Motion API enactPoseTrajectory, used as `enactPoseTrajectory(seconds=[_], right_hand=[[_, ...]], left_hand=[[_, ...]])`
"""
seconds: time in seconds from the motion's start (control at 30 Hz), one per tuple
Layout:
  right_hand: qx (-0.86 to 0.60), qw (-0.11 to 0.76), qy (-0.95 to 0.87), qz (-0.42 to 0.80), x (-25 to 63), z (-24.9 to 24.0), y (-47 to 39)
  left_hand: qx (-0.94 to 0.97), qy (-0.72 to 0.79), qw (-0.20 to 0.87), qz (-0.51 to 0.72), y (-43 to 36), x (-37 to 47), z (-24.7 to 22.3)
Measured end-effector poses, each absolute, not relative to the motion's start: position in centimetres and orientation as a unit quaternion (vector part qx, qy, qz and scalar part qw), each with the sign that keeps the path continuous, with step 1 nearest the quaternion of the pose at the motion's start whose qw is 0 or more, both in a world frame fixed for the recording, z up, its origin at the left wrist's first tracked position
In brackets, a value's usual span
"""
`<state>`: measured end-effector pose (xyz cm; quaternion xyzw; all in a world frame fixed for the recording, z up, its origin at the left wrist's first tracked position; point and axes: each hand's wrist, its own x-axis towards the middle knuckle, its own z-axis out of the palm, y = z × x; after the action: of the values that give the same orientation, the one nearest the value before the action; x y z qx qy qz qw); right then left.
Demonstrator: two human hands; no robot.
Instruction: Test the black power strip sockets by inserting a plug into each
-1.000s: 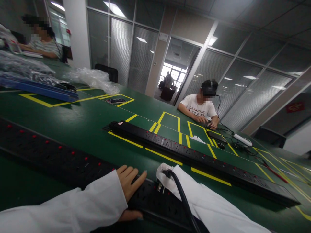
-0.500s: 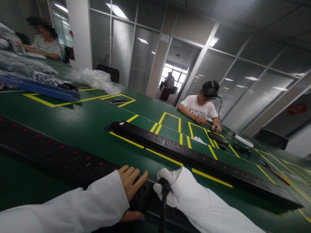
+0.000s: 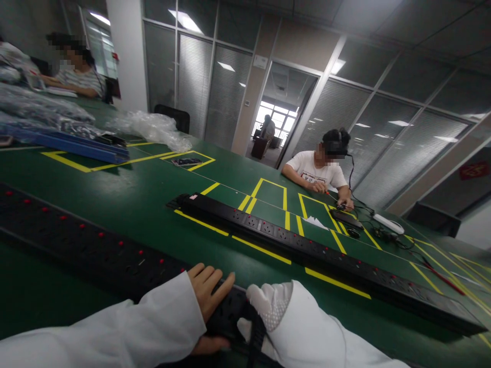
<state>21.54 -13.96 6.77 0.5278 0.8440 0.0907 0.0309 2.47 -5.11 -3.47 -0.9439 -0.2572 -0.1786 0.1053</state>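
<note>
A long black power strip [image 3: 92,250] with red dots runs from the left edge to the bottom middle. My bare left hand [image 3: 210,301] grips it across its width, fingers over the far side and thumb on the near side. Just right of it, my right hand [image 3: 266,317], in a white dotted glove, is closed round a black plug with a thick cable [image 3: 256,340], against the strip. The plug's front end is hidden. Farther back, a second black power strip [image 3: 284,235] lies slanted on the green table [image 3: 146,199].
Across the table a person [image 3: 320,168] handles a small item beside cables and a white power strip [image 3: 388,223]. Plastic wrap [image 3: 153,128], blue rails [image 3: 76,143] and a phone [image 3: 186,162] lie at the back left. Another person [image 3: 80,76] sits far left.
My right hand has moved slightly down with the plug and turned a little. My left hand keeps its grip on the strip. The whole view has shifted slightly.
</note>
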Motion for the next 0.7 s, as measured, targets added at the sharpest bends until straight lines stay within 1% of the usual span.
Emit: enactPoseTrajectory(seconds=[0.27, 0.47, 0.7], right_hand=[[0.502, 0.048, 0.846, 0.176, 20.8, 6.9, -14.6], [0.479, 0.033, 0.861, 0.167, 21.3, 6.4, -13.4], [0.497, 0.008, 0.844, 0.202, 21.2, 4.2, -13.0]], left_hand=[[-0.936, -0.269, 0.122, -0.194, -5.1, 2.8, -3.7], [-0.932, -0.260, 0.152, -0.203, -5.3, 3.5, -3.2], [-0.920, -0.274, 0.108, -0.259, -7.0, 6.8, -3.0]])
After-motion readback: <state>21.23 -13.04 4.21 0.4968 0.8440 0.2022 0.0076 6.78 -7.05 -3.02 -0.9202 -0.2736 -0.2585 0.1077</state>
